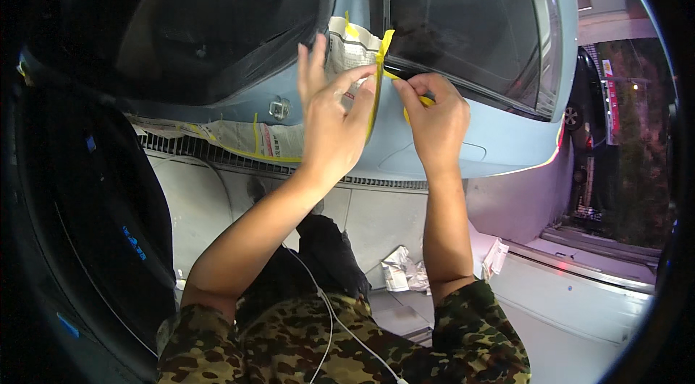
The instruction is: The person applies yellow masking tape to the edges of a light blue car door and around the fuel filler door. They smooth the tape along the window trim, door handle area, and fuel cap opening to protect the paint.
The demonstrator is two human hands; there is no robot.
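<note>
A light-blue car body (392,134) spreads before me, with an open door aperture (190,25) at its left and a dark side window (461,20) at its right. Newspaper (350,50) edged with yellow masking tape (386,44) covers the pillar between them. My left hand (335,118) has its thumb and index fingertips close together at the taped edge; whether they pinch it is unclear. Its other fingers spread upward. My right hand (441,112) pinches a short yellow tape strip (390,75) below the window's corner. A yellow tape roll (411,111) shows partly behind that hand.
More taped newspaper (277,141) runs along the sill, beside a metal door striker (279,109). A dark open door panel (103,210) stands at left. A floor grating (385,183) passes under the car. Crumpled paper (399,269) lies on the floor; a white cable (328,302) hangs over my shirt.
</note>
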